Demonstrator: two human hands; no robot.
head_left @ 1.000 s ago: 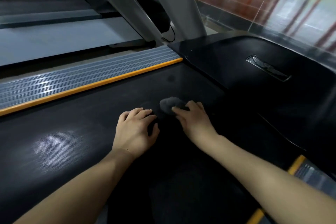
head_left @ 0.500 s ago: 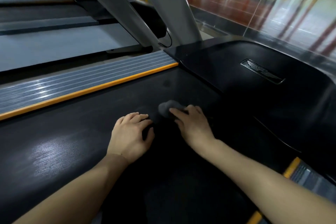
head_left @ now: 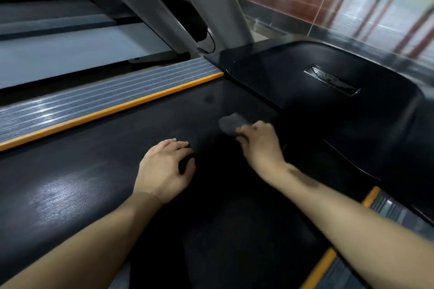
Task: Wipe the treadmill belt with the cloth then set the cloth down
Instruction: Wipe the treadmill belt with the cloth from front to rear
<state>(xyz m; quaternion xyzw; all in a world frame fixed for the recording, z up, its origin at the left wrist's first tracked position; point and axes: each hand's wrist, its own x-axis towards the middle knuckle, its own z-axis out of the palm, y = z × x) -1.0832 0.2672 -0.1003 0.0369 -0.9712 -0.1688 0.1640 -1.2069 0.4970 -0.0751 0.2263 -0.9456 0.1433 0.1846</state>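
The black treadmill belt (head_left: pixel 98 148) fills the middle of the view. A small dark grey cloth (head_left: pixel 230 123) lies on it near the black motor cover. My right hand (head_left: pixel 260 145) presses on the cloth's near edge, fingers curled over it; the hand is blurred. My left hand (head_left: pixel 164 166) rests palm-down on the belt to the left of the cloth, fingers slightly bent, holding nothing.
A ribbed grey side rail (head_left: pixel 94 101) with an orange strip (head_left: pixel 112 110) borders the belt on the left. The glossy black motor cover (head_left: pixel 328 91) rises ahead on the right. Grey uprights (head_left: pixel 164 7) stand behind. Another orange-edged rail (head_left: pixel 371 197) shows at the right.
My right hand has slid the cloth a little farther forward and to the right, toward the motor cover. My left hand stays flat on the belt in about the same place.
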